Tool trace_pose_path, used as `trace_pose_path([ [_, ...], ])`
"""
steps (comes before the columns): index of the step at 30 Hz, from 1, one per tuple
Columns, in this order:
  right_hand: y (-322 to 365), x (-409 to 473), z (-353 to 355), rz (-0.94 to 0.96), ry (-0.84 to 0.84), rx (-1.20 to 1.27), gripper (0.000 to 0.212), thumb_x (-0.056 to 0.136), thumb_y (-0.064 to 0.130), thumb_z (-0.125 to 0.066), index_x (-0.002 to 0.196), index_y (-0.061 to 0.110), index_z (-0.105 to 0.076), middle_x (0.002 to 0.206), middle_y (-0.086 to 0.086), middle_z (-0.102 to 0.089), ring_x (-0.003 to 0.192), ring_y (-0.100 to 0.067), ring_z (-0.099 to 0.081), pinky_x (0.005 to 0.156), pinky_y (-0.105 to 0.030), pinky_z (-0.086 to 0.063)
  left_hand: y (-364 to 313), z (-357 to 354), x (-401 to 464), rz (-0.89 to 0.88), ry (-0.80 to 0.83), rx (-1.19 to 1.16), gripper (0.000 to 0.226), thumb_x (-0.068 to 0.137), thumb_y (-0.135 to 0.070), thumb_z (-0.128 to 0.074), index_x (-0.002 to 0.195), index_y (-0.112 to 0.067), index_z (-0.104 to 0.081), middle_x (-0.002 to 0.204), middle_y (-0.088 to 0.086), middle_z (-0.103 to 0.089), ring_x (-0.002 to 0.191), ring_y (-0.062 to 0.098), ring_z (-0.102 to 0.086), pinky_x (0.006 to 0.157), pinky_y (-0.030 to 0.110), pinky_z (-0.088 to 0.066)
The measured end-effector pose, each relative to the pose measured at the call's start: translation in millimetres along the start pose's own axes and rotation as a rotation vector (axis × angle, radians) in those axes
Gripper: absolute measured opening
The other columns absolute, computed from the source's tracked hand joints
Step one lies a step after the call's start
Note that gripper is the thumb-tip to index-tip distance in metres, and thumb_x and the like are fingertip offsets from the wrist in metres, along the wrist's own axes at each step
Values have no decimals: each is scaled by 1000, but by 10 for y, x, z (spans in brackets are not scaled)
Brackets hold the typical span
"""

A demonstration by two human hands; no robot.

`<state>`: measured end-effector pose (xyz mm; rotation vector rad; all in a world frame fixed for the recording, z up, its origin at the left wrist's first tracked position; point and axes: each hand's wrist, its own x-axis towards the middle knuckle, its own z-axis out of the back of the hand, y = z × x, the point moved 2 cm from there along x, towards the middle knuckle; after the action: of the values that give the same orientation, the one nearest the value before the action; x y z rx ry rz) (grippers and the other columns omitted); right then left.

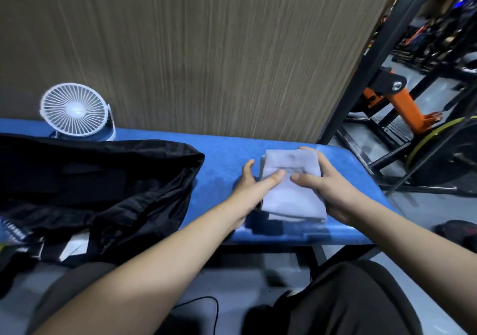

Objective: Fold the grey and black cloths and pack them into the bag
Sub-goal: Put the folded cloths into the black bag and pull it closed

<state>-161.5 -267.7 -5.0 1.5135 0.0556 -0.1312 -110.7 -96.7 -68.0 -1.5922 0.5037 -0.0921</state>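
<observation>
Gripping the folded grey cloth (pixel 293 187) from both sides, your left hand (pixel 254 187) and right hand (pixel 327 187) hold it on the blue table (pixel 222 159), right of the open black bag (pixel 98 179).

- Even, dim indoor light falls from overhead; no glare shows anywhere.
- Soft shadows pool under the forearms and beneath the blue table (pixel 224 151).
- Motion blur smears the whole frame, streaking the wood-grain panel (pixel 196 45) and softening the white fan (pixel 74 110).
- Wide-angle distortion bends straight lines at the edges.
- The black bag (pixel 90 179) loses detail in darkness.
</observation>
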Motion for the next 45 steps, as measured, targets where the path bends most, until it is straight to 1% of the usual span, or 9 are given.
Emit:
trace_pose_path([
  [6, 437, 9, -273, 166, 28, 43, 61, 87, 2, -67, 137, 29, -46, 127, -3, -65, 109, -19, -67, 86, -36, -56, -512, 166, -304, 50, 197, -268, 92, 69, -61, -81, 144, -22, -45, 129, 2, -69, 114, 20, -69, 100, 50, -53],
  [13, 535, 101, -834, 199, 165, 4, 61, 86, 9, -73, 139, 18, -42, 134, -12, -61, 120, -29, -63, 89, -41, -55, -832, 798, -671, -268, -86, -140, 75, 89, -25, -74, 148, -37, -30, 115, 3, -67, 100, 12, -70, 80, 22, -55],
  [18, 611, 173, -1476, 233, 268, 10, 59, 89, 15, -74, 139, 18, -42, 135, -13, -59, 122, -32, -61, 96, -49, -53, -926, 1312, -1002, -387, -129, -81, 66, 89, -25, -75, 144, -34, -40, 136, -3, -61, 118, 8, -64, 100, 29, -52],
  [22, 597, 276, -2052, 247, 334, -32, 63, 89, 30, -75, 140, 16, -42, 137, -12, -58, 126, -30, -58, 101, -53, -50, -957, 1884, -1239, -385, -188, -69, 55, 92, -12, -68, 141, -28, -48, 132, 0, -65, 118, 12, -65, 88, 21, -54],
  [27, 445, 358, -2437, 69, 339, -100, 46, 85, 59, -55, 116, 26, -51, 105, -2, -69, 84, -17, -63, 80, -42, -50, -830, 2504, -1397, -314, -323, -78, 48, 91, -11, -69, 135, -23, -56, 124, 3, -70, 114, 17, -67, 80, 20, -55],
  [31, 359, 423, -2466, 179, 305, -428, 3, 94, 18, -47, 96, 19, -50, 91, 7, -75, 74, -9, -58, 69, -30, -45, -670, 2724, -1330, -261, -374, -56, 50, 89, -11, -71, 134, -26, -55, 125, 2, -69, 108, 13, -69, 78, 21, -54],
  [34, 337, 450, -2454, 319, 406, -786, 24, 84, 1, -45, 99, 18, -51, 91, 11, -74, 69, -9, -54, 63, -28, -43, -639, 2767, -1243, -251, -400, -53, 47, 90, -9, -70, 132, -26, -56, 123, 2, -69, 102, 10, -70, 73, 18, -55],
  [40, 143, 571, -2433, 639, 640, -1539, 43, 83, 41, -60, 121, 21, -55, 111, 1, -64, 108, -22, -58, 97, -40, -41, -629, 2781, -1117, -215, -397, -4, 44, 91, -11, -69, 130, -26, -56, 120, 0, -69, 102, 12, -70, 71, 20, -54],
  [45, 120, 560, -2430, 720, 749, -1785, 55, 86, 55, -62, 132, 27, -52, 115, -1, -61, 112, -23, -54, 99, -39, -36, -628, 2736, -1048, -203, -360, 21, 41, 91, -10, -69, 127, -24, -58, 119, -1, -70, 104, 14, -69, 81, 25, -53],
])
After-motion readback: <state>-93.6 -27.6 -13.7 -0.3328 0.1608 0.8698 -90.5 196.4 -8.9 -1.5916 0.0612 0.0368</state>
